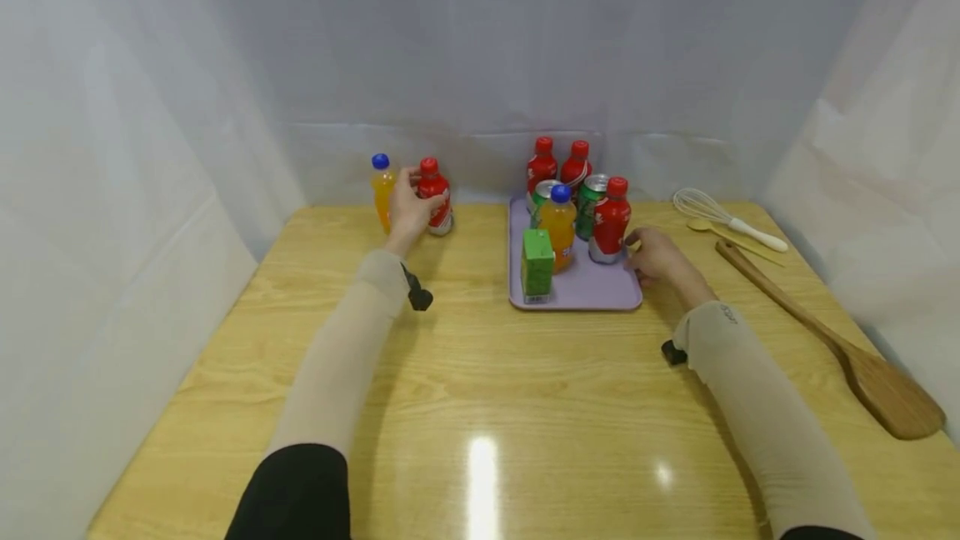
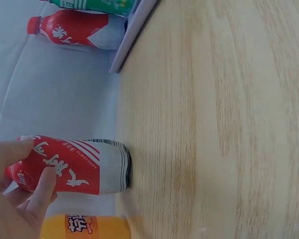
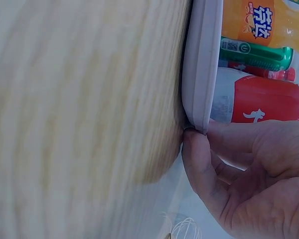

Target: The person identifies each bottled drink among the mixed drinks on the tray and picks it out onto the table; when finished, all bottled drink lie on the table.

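At the far left of the table, my left hand grips a red-labelled bottle with a red cap. In the left wrist view this bottle stands on the table, fingers and thumb around its upper part. Beside it is an orange drink bottle with a blue cap, partly behind the hand. My right hand pinches the right edge of a lilac tray; the right wrist view shows thumb and finger on the tray rim. On the tray are red bottles, green cans, an orange bottle and a green carton.
Right of the tray lie a whisk, a yellow spoon and a long wooden spatula. White curtains hang behind and at both sides of the wooden table.
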`<state>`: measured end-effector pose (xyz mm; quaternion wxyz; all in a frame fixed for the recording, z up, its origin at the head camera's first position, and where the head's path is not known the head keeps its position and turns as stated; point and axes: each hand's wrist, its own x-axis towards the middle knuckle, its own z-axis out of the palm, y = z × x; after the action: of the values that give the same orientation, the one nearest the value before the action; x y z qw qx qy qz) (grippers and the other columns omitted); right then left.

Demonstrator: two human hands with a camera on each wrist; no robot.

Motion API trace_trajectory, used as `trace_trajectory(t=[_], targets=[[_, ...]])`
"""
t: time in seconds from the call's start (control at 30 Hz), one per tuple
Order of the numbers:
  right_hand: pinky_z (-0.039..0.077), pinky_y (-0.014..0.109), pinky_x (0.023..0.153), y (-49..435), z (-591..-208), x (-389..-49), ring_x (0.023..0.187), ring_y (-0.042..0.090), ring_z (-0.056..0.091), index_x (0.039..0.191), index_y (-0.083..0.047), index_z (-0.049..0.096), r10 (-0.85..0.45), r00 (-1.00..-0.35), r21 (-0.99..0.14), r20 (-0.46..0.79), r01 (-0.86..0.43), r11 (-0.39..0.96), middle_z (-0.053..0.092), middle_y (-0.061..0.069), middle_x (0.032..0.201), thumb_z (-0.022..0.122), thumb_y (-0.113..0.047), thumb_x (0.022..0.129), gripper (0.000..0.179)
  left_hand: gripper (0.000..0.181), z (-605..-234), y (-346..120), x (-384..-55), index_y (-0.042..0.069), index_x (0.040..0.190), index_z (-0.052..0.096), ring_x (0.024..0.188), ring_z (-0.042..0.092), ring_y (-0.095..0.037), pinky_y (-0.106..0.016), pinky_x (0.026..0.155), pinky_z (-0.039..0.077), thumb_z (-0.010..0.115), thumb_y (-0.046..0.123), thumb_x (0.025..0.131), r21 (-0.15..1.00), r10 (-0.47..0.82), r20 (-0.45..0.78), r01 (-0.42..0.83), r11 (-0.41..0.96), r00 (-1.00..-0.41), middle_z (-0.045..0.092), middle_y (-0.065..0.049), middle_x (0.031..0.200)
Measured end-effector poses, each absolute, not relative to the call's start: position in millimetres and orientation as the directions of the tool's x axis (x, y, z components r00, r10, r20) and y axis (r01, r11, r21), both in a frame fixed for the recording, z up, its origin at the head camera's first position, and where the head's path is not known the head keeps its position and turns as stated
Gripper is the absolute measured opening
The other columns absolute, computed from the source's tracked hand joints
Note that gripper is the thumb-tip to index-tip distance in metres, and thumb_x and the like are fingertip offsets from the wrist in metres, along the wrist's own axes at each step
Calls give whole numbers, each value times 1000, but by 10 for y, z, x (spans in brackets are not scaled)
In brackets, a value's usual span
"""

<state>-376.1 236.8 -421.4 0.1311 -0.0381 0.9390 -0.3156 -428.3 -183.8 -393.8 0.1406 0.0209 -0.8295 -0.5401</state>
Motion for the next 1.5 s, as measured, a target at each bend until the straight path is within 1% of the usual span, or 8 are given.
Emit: trace_trajectory(t=[0.2,0.43,0.63,0.77,0.87,1.13,1.37,1.5], targets=[[62,29,58,2360,-4196,-3784,68,18,66,144,15,45,-144,-969,-607,-200,8,795,67,28,102,65,1,97,53,60,-3905,-1815,-4301,10,153,41,143,56,-37,-54,120,47,71,19,102,825,-176,245,110,554,-953,55,-17,157],[65,31,63,2403,-4192,-3760,79,24,71,144,16,46,-132,-964,-604,-231,36,796,64,36,119,64,-1,99,52,64,-3871,-1781,-4277,12,159,39,146,53,-34,-51,122,46,69,15,103,798,-175,241,93,595,-955,51,-14,161],[64,30,61,2472,-4158,-3767,72,18,70,131,18,53,-104,-966,-649,-238,79,757,67,30,107,65,-2,98,41,58,-3688,-1620,-4188,13,157,42,145,49,-30,-46,120,48,64,15,104,753,-158,395,221,620,-905,43,-11,160],[64,28,60,2503,-4151,-3777,69,15,67,128,17,54,-91,-965,-673,-246,103,733,67,24,100,65,0,96,37,52,-3590,-1431,-4131,9,151,50,135,54,-31,-43,116,50,66,17,103,688,-77,494,335,644,-866,49,-15,152],[64,28,60,2519,-4165,-3776,70,15,67,128,16,53,-90,-963,-679,-254,112,726,66,23,100,65,1,96,37,55,-3560,-1259,-4081,7,151,48,136,53,-32,-43,118,46,68,18,102,687,-16,519,406,603,-855,52,-17,149],[65,30,62,2518,-4178,-3783,72,15,67,132,14,51,-91,-960,-690,-266,124,713,64,23,101,65,2,97,39,77,-3489,-785,-3886,10,163,34,142,50,-32,-47,119,46,71,32,100,757,114,462,458,465,-880,50,-16,152],[65,31,62,2521,-4160,-3779,71,15,68,131,14,49,-106,-956,-692,-273,119,712,64,21,97,66,3,97,40,92,-3593,-489,-3801,15,168,24,140,50,-30,-48,118,49,75,42,97,775,222,358,421,472,-907,46,-14,156],[66,31,64,2518,-4169,-3786,74,17,69,132,13,50,-103,-957,-684,-272,117,720,64,23,101,66,2,97,39,94,-3645,-355,-3775,17,168,24,132,52,-30,-48,115,50,78,42,95,778,288,280,392,492,-916,43,-16,154]])
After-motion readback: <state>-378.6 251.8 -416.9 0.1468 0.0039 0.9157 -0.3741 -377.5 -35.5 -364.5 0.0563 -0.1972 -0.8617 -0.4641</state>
